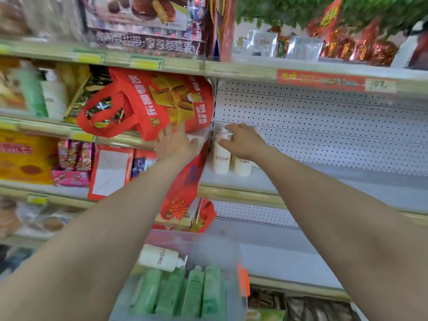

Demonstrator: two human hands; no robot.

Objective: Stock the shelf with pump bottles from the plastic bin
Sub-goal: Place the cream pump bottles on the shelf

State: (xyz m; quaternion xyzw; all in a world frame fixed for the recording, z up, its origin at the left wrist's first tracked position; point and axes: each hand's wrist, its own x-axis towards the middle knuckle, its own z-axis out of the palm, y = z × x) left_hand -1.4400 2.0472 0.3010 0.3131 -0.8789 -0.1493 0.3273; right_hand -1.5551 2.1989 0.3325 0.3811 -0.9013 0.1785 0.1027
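Two cream pump bottles (221,159) marked ZYOME stand side by side at the left end of a white shelf (324,181). My right hand (243,141) is on top of them, fingers curled round the pump head of the left one. My left hand (174,142) presses flat against a red bag (162,103) just left of the shelf divider. Below, a clear plastic bin (185,274) holds one cream pump bottle (159,257) lying on its side and several green bottles (196,293).
A perforated white back panel (324,126) runs behind the shelf, which stretches bare to the right of the two bottles. Snack boxes (69,163) and bags crowd the shelves to the left. Another red bag (185,188) hangs down past the shelf edge.
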